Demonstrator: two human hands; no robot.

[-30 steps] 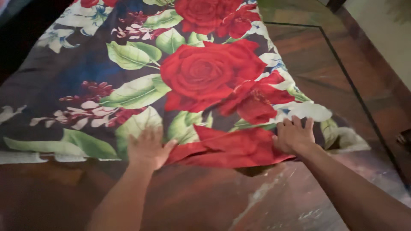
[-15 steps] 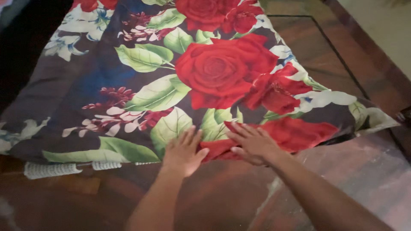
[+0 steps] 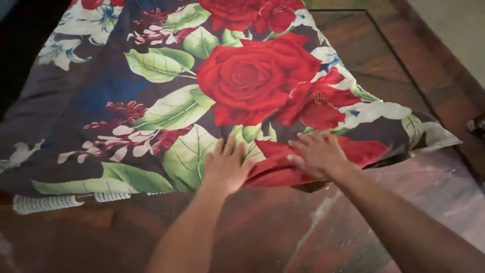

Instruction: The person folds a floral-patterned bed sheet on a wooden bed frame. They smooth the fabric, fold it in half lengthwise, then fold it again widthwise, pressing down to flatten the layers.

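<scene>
1. I see a large flowered cloth (image 3: 166, 96) spread flat over a reddish-brown floor (image 3: 283, 232); it is dark, printed with big red roses, green leaves and small white blooms.
2. The cloth covers most of the floor in view, running from the far edge of the picture down to a near hem that lies just ahead of my wrists.
3. My left hand (image 3: 226, 167) lies palm down on the cloth just inside that near hem, fingers spread wide and flat, gripping nothing, over a pale green leaf.
4. My right hand (image 3: 318, 154) lies palm down just beside it, fingers spread and flat too, pressing on a red fold of the cloth near the hem.
5. The two hands are close together, not touching as far as I can tell.
6. Under the right hand the red part of the cloth is creased and slightly raised.
7. A white ribbed edge strip (image 3: 43, 203) shows along the near-left hem, well apart from the left hand.
8. The right corner of the cloth (image 3: 434, 136) lies flat on the floor, well to the right of my right hand.
9. A thin dark line (image 3: 404, 71) runs across the floor beyond the cloth's right edge.
</scene>
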